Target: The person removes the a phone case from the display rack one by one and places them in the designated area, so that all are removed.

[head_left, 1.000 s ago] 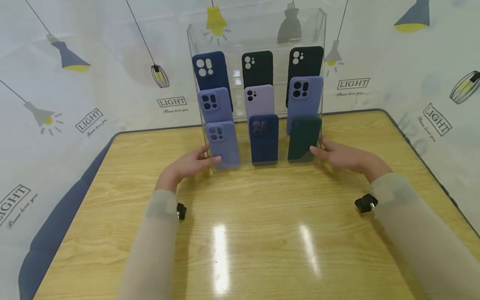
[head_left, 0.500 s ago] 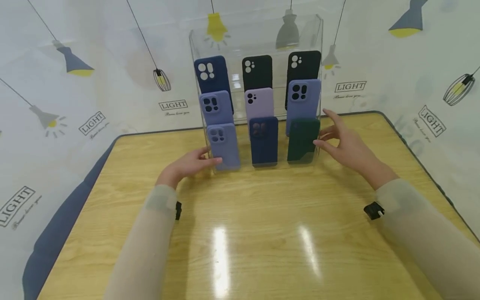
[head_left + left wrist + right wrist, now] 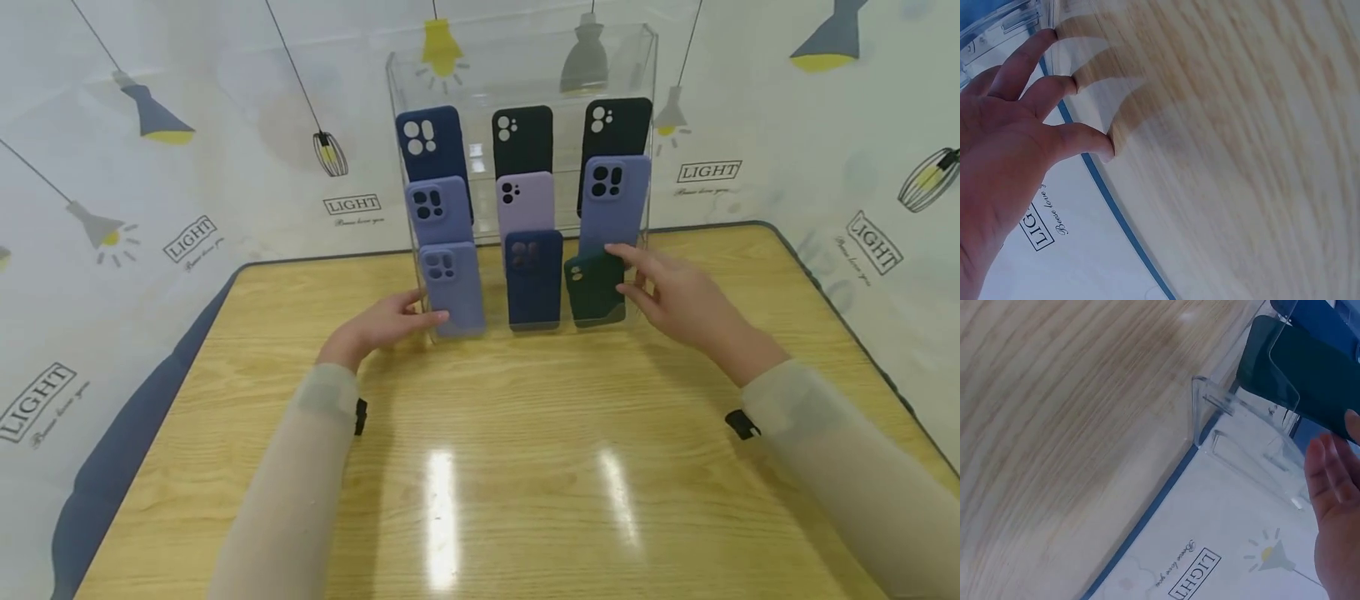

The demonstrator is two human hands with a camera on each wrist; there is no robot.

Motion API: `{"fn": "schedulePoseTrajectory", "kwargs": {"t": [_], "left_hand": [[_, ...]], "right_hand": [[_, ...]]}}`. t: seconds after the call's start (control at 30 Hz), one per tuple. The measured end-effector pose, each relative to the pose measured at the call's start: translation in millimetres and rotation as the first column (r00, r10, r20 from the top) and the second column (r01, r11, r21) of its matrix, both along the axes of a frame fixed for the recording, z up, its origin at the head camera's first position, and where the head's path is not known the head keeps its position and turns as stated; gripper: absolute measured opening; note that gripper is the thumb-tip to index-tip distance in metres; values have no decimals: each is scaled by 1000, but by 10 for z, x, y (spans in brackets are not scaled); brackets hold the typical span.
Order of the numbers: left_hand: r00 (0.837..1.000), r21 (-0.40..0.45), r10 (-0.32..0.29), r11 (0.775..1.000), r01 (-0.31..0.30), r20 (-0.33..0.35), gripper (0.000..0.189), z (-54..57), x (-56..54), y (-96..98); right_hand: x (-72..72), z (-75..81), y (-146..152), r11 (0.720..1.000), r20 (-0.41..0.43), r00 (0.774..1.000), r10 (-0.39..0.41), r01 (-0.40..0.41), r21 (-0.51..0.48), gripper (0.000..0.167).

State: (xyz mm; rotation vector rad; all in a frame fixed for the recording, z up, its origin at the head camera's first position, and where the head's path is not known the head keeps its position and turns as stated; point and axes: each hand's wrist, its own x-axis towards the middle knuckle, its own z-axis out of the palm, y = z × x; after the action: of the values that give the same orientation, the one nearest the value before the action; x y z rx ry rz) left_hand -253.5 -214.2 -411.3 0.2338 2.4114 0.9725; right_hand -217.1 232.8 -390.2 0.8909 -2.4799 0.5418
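A clear tiered display stand (image 3: 480, 79) holds phone cases in three rows. Its front row has a lavender phone case (image 3: 457, 296) on the left, a navy one (image 3: 534, 287) in the middle and a dark green phone case (image 3: 592, 292) on the right. With thumb and index finger at its right side and upper corner, my right hand (image 3: 686, 304) grips the green case, which leans left behind the low clear lip. In the right wrist view the green case (image 3: 1310, 375) partly hides behind that lip. My left hand (image 3: 386, 329) holds the stand's lower left side, thumb in front.
Behind the front row stand more cases: lavender (image 3: 438, 208), pale pink (image 3: 527, 200) and purple (image 3: 615, 200), then navy (image 3: 435, 137) and two black ones. The wooden table (image 3: 510, 433) meets a lamp-print backdrop (image 3: 255, 167) just behind the stand.
My right hand has left the stand's right side, lifted, and closed on the green case. That case has shifted left and turned, its camera holes now showing. The left hand stays at the stand.
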Motion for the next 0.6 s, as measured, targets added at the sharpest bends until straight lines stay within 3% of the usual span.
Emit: {"fn": "schedulePoseTrajectory", "kwargs": {"t": [0.1,0.33,0.47,0.6], "left_hand": [[1000,4,5,1000,-5,6,100,-12,-10,-8],[1000,-4,11,1000,-11,15,102,-3,-15,-6],[1000,-9,12,1000,-12,23,103,5,-12,-9],[1000,0,13,1000,-13,19,102,-7,-6,-15]], "right_hand": [[0,7,-46,999,39,999,28,-29,33,65],[-52,23,-42,997,93,993,72,-70,-18,65],[-84,81,-45,995,46,996,80,-77,-66,62],[-88,186,-80,983,-23,998,59,-62,-174,61]]}}
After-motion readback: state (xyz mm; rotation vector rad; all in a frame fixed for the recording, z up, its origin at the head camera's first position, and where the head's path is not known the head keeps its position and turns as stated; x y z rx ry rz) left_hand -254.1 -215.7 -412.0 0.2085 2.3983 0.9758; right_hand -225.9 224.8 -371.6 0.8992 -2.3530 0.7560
